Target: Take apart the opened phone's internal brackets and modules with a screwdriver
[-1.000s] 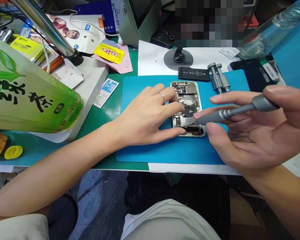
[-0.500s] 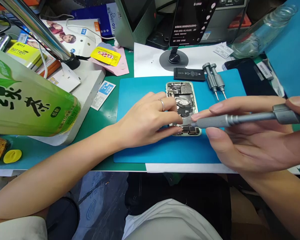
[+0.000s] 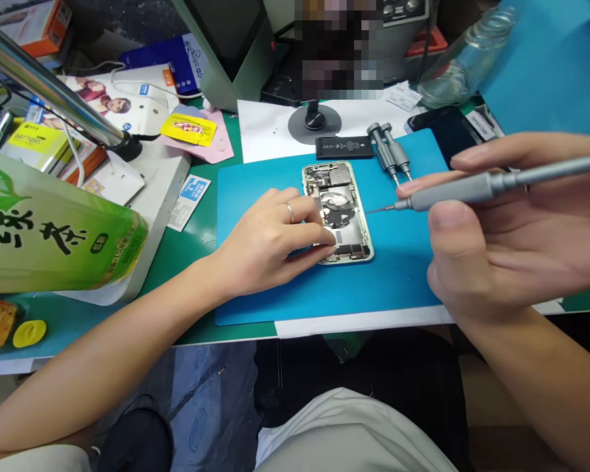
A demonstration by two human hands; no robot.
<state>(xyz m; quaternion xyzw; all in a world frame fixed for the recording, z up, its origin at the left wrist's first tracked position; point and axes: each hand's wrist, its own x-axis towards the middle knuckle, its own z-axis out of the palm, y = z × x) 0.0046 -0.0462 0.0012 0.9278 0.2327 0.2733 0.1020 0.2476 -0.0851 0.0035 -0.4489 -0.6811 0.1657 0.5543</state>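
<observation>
An opened phone (image 3: pixel 344 196) with its insides showing lies on a blue mat (image 3: pixel 403 262). My left hand (image 3: pixel 270 239) rests on the phone's left edge, fingers curled and pressing on its lower part. My right hand (image 3: pixel 511 229) is closed round a grey precision screwdriver (image 3: pixel 462 187), held level above the mat. Its thin tip points left and hangs just right of the phone, apart from it.
A black battery (image 3: pixel 345 147) and two grey screwdrivers (image 3: pixel 391 154) lie at the mat's far edge. A green tea bottle (image 3: pixel 54 236) lies at the left on a white base. A clear bottle (image 3: pixel 465 56), a phone stand (image 3: pixel 314 121) and boxes crowd the back.
The right hand has lifted the screwdriver off the phone's lower part and drawn it up and to the right. The left hand stays on the phone.
</observation>
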